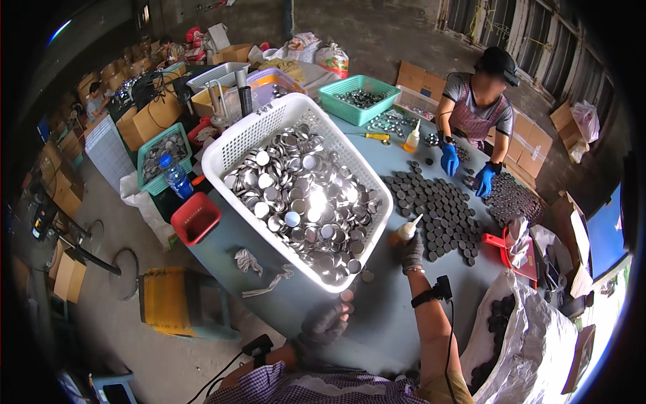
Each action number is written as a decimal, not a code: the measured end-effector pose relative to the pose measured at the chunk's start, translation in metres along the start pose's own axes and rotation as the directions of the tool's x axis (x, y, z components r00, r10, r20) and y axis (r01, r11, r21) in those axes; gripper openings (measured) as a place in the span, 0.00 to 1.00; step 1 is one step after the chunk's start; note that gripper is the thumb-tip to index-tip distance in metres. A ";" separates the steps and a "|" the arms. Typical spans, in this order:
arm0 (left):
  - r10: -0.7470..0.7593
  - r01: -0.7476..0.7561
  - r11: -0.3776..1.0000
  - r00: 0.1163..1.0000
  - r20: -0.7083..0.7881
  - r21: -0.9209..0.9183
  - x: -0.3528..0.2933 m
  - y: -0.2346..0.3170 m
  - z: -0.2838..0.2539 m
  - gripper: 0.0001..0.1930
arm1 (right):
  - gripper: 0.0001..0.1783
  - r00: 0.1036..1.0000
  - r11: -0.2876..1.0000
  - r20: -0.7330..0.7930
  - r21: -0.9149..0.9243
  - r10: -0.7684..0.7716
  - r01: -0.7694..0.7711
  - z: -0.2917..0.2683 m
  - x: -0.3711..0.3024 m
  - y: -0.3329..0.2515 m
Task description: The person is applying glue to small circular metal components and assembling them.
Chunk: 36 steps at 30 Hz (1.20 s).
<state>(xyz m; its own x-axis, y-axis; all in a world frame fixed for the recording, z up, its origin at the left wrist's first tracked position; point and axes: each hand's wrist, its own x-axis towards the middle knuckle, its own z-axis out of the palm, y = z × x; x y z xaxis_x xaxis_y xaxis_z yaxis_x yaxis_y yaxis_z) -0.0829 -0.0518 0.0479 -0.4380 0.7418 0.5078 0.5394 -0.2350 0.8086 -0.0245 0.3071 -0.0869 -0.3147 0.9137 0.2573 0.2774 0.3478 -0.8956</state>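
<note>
My right hand (411, 254), in a dark fingerless glove, is closed round a small squeeze bottle (406, 231) with a pointed white nozzle tilted up to the right. Left of the bottle stands a big white plastic basket (222, 168) heaped with shiny round metal caps (303, 195). My left hand (326, 323), gloved the same way, is by the basket's near corner at the table edge. Its bare fingertips are curled together; anything between them is too small to make out. Many dark round discs (431, 209) lie flat on the table beyond my right hand.
Across the grey table (377, 323), a co-worker's blue-gloved hands (449, 160) are among the discs. Another glue bottle (412, 138), a yellow-handled screwdriver (378, 137) and a green basket (360, 97) stand farther back. A red bin (196, 219) sits left; a white sack (531, 343) is at right.
</note>
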 end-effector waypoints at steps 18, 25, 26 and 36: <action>0.236 -0.029 0.896 0.877 -0.419 0.444 0.032 -0.004 -0.025 0.19 | 0.34 0.747 0.950 0.604 0.289 -0.277 0.118 0.052 -0.051 -0.191; 0.041 0.185 0.932 0.800 -0.599 0.312 -0.023 -0.087 0.029 0.35 | 0.39 0.576 0.820 0.671 0.573 -0.467 -0.003 0.093 -0.047 -0.150; 0.009 0.191 0.942 0.807 -0.590 0.276 -0.024 -0.094 0.040 0.38 | 0.38 0.519 0.819 0.703 0.574 -0.486 -0.012 0.089 -0.046 -0.167; 0.057 0.211 0.856 0.868 -0.493 0.472 0.000 -0.098 0.055 0.37 | 0.37 0.439 0.889 0.773 0.389 -0.458 0.241 0.101 -0.041 -0.190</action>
<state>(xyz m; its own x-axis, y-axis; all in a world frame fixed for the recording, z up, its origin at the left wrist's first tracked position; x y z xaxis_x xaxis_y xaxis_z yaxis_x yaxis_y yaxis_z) -0.0962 0.0055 -0.0479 -0.7039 0.3210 0.6336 0.7084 0.2519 0.6593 -0.1561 0.1828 0.0361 -0.9669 0.0793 0.2425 -0.1828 0.4476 -0.8753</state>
